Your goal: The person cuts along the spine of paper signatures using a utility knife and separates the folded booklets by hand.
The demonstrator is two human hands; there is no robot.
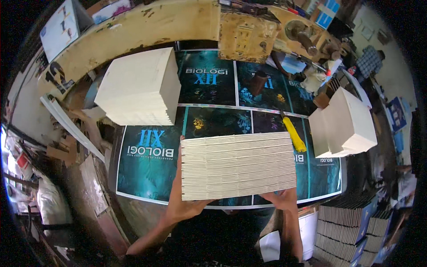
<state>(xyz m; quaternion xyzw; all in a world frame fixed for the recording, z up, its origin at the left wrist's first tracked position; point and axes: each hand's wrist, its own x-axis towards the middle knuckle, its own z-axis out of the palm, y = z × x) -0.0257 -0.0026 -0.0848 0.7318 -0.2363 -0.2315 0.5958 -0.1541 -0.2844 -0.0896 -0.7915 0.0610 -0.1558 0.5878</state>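
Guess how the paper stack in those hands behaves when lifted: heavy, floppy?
The paper stack is probably heavy for its size, since many layers are pressed close together. Its layers might slip without the left hand and right hand bracing them: no band shows. Rolling seems unlikely, given its boxy shape.

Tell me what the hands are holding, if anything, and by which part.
A block of stacked, cream-white paper sections: the left hand holds it along its left end, the right hand at its lower right corner.

A dark, near-black top [222, 233] is worn, leaving both forearms [153, 232] bare.
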